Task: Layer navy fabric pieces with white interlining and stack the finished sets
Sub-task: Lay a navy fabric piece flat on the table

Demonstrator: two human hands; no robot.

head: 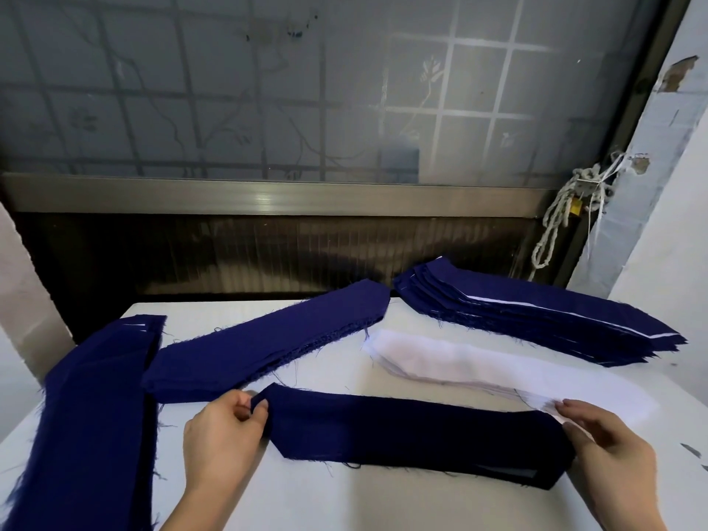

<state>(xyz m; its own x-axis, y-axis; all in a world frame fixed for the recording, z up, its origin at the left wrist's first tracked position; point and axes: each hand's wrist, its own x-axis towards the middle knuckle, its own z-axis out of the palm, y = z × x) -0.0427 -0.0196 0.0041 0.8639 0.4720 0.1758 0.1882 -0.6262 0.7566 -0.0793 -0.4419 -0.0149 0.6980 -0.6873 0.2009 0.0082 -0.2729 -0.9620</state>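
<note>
- Left hand (224, 435): the thumb and forefinger pinch the pointed left end of the long navy fabric piece (413, 435). The piece lies flat across the near middle of the white tabletop (344, 500). A light pinch of this kind lets that end be nudged into register.
- Right hand (609, 446): the fingers are nearly straight and laid over the piece's right end. A sliver of thin white interlining strip (553, 410) shows there beside the navy edge. This is probably a flat hold that anchors one end while the other is adjusted. Whether the thumb tucks beneath cannot be told.
- Step in hand, by judgement: navy and interlining are being matched edge to edge, and this set is not yet stacked.
- Loose pile of white interlining strips (459, 362): it lies just behind the held piece, near the right hand, presumably for easy picking.
- Slanted pile of navy pieces (268, 350): it lies behind the left hand and is likely the supply for layering.
- Long navy pile at the left edge (95, 415): a little white shows at its far end, and its role is uncertain.
- Fanned stack of navy pieces with white edges (536, 323): it sits at the far right, apart from the work area. These are probably the finished sets, kept out of the way.
</note>
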